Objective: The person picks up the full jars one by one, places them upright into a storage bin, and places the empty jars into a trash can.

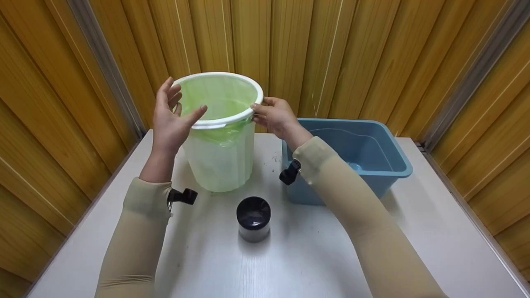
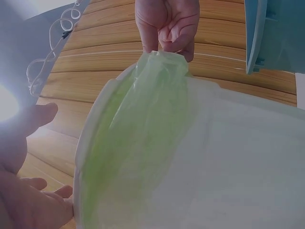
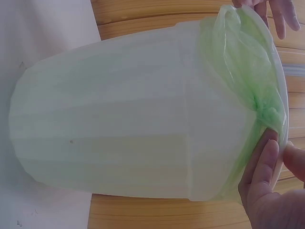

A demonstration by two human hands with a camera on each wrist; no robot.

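A translucent white bin [image 1: 219, 161] stands on the white table [image 1: 310, 256], lined with a green plastic bag [image 1: 215, 99] under a white rim ring [image 1: 232, 76]. My left hand [image 1: 172, 120] is at the bin's left rim, fingers raised and spread, thumb touching the ring's front edge. My right hand [image 1: 275, 116] is at the right rim and pinches a bunched fold of the bag. In the left wrist view the right hand [image 2: 167, 24] pinches the bag [image 2: 138, 133] above the bin [image 2: 238, 167]. The right wrist view shows its fingers [image 3: 267, 186] against the bag [image 3: 243, 67] below the ring.
A jar with a black lid [image 1: 253, 219] stands on the table in front of the bin. A blue plastic tub [image 1: 385, 145] sits to the right, close behind my right forearm. Wooden panel walls close in the table on three sides.
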